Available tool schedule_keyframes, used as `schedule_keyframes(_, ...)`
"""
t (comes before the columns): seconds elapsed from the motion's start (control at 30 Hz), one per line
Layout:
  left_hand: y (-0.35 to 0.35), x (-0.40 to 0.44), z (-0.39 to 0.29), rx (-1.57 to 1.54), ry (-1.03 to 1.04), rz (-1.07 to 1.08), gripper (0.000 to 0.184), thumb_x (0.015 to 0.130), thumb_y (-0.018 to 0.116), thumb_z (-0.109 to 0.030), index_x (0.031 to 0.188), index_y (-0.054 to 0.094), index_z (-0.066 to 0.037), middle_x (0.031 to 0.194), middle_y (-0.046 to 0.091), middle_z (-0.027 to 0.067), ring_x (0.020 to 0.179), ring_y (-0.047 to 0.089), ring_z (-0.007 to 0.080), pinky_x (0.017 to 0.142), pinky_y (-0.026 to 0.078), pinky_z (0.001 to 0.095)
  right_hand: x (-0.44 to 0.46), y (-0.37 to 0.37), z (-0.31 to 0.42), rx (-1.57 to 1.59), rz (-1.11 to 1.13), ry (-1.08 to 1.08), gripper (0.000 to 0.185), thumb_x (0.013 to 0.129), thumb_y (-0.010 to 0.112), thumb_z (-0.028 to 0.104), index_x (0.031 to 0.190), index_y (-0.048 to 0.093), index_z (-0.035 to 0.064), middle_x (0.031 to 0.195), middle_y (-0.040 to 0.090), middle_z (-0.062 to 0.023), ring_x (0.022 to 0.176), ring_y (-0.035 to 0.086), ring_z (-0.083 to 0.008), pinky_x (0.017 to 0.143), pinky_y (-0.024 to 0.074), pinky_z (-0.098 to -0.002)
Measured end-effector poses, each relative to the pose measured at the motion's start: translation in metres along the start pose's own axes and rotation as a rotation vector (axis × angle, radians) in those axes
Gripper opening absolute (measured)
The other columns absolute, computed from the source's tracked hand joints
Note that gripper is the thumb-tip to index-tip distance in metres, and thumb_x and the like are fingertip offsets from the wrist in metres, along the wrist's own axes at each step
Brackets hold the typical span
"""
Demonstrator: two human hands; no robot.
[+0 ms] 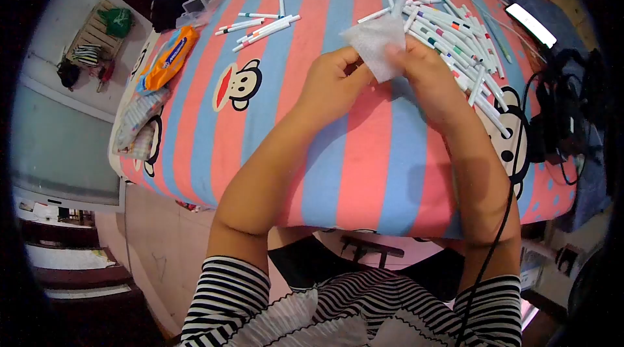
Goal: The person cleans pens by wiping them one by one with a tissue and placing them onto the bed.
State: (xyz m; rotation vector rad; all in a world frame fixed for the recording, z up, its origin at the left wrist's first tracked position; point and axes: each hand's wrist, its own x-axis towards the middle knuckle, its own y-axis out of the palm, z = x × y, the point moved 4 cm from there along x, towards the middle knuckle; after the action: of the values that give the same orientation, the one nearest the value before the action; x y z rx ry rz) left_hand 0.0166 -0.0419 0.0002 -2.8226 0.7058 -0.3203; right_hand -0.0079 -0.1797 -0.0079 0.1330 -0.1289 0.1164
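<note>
— Where was the thin white sheet point(372, 41)?

— It was up between your two hands, over the near edge of the loose heap of white markers point(455, 38) on the striped bed point(364, 178).

— And how did each hand stand?

— Your right hand point(429, 80) was clamped on the sheet's right side, thumb laid over its face. Your left hand point(333, 83) had its fingers drawn together on the lower left edge, though the tips were partly hidden.

— What would it have been like to handle?

— Very light and limp, I judged, like tissue or soft wrap. It looked finely textured, so probably not very slippery, but likely to crease, and perhaps tear under a hard tug.

— So where was the best place to hold it?

— By opposite edges, as you had it, with a flat, gentle pinch. A single corner would probably have let the rest flop over.

— Was anything else close by?

— A smaller group of markers point(260, 29) lay well apart on your left, with an orange packet point(171, 57) beyond it. A lit phone point(531, 26) lay past the heap on your right.
</note>
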Motion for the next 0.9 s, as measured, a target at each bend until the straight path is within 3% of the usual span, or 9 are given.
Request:
schedule_keyframes(0.2, 0.005, 0.002, 0.007, 0.018, 0.094, 0.045, 0.017, 0.081, 0.058, -0.013, 0.092, 0.063, 0.000, 0.076, 0.062, 0.0026, 0.067, 0.054, 0.0068, 0.062, 0.044, 0.0230, -0.001, 0.004, 0.005, -0.055, -0.059, -0.068, 0.031, 0.085, 0.059, 0.030, 0.100, 0.057, 0.0027, 0.082, 0.059, -0.0011, 0.068, 0.053, -0.0062, 0.058, 0.0439, -0.0206)
schedule_keyframes(0.3, 0.002, 0.005, 0.013, 0.073, 0.057, 0.082, 0.019, 0.082, 0.059, -0.014, 0.093, 0.063, 0.001, 0.074, 0.060, 0.0012, 0.067, 0.052, 0.0059, 0.061, 0.043, 0.0227, -0.001, 0.003, 0.004, -0.030, -0.065, -0.045, 0.031, 0.084, 0.059, 0.031, 0.098, 0.058, 0.0033, 0.081, 0.060, -0.0010, 0.069, 0.054, -0.0064, 0.060, 0.0446, -0.0203)
schedule_keyframes(0.5, 0.006, 0.001, 0.002, 0.042, 0.056, 0.135, 0.022, 0.085, 0.058, -0.021, 0.094, 0.063, -0.001, 0.073, 0.055, -0.0034, 0.065, 0.046, 0.0041, 0.060, 0.038, 0.0205, 0.000, -0.017, 0.017, 0.128, -0.312, -0.056, 0.033, 0.084, 0.059, 0.034, 0.099, 0.060, 0.0040, 0.086, 0.062, -0.0032, 0.073, 0.057, -0.0084, 0.066, 0.0443, -0.0218)
schedule_keyframes(0.63, 0.007, 0.000, 0.005, 0.074, 0.006, 0.178, 0.023, 0.087, 0.055, -0.021, 0.096, 0.062, -0.001, 0.071, 0.053, -0.0042, 0.063, 0.046, 0.0035, 0.058, 0.038, 0.0198, 0.004, -0.033, 0.015, 0.101, -0.407, -0.165, 0.042, 0.083, 0.059, 0.039, 0.100, 0.059, 0.0011, 0.091, 0.062, -0.0046, 0.082, 0.056, -0.0095, 0.075, 0.0417, -0.0221)
schedule_keyframes(0.9, 0.009, 0.002, 0.010, -0.051, 0.019, 0.193, 0.021, 0.089, 0.053, -0.020, 0.096, 0.061, -0.002, 0.069, 0.053, -0.0040, 0.062, 0.047, 0.0032, 0.058, 0.038, 0.0187, 0.006, -0.030, 0.012, 0.184, -0.414, -0.211, 0.042, 0.083, 0.060, 0.039, 0.101, 0.058, 0.0010, 0.092, 0.061, -0.0043, 0.084, 0.055, -0.0095, 0.077, 0.0400, -0.0217)
